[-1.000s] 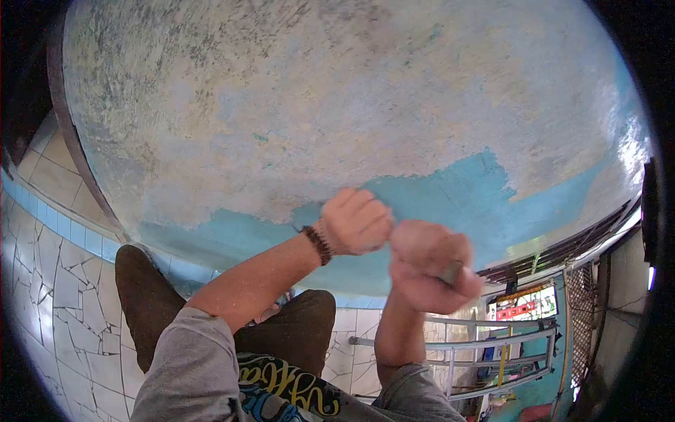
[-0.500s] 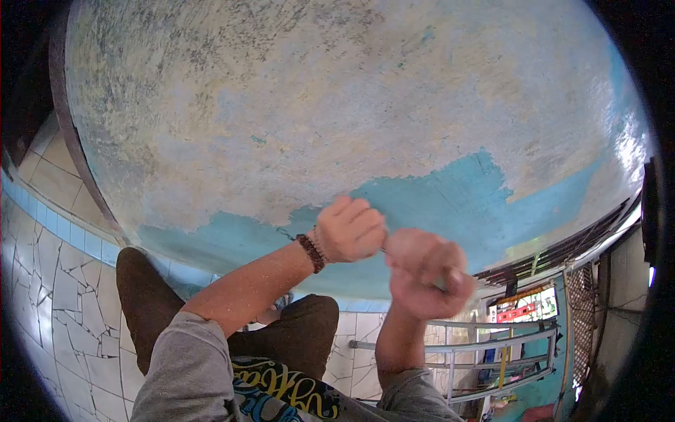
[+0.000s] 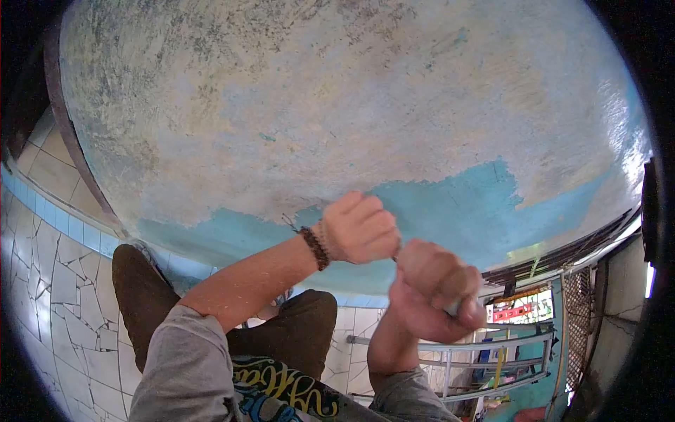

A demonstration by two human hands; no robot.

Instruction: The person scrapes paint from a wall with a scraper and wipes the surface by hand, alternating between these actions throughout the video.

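My left hand [image 3: 361,228], with a dark beaded bracelet [image 3: 313,247] at its wrist, is closed in a fist in front of the wall [image 3: 337,105]. Just to its right, my right hand [image 3: 437,290] is also closed, its fingers curled and slightly blurred. A thin dark bit shows between the two fists, and something pale peeks out of the right one; I cannot make out what they hold. Behind the hands, blue paint [image 3: 450,204] with a ragged upper edge covers the lower wall. Higher up, the surface is mottled grey and yellowish.
A metal ladder [image 3: 492,344] lies at the lower right, near a slatted opening [image 3: 569,246] in the wall. Cracked-pattern tiles [image 3: 70,302] cover the floor at left. My knees [image 3: 302,320] are bent below my arms.
Both fists have shifted slightly to the right together, the right one also a little lower. The view has moved slightly; the blue paint edge looks the same.
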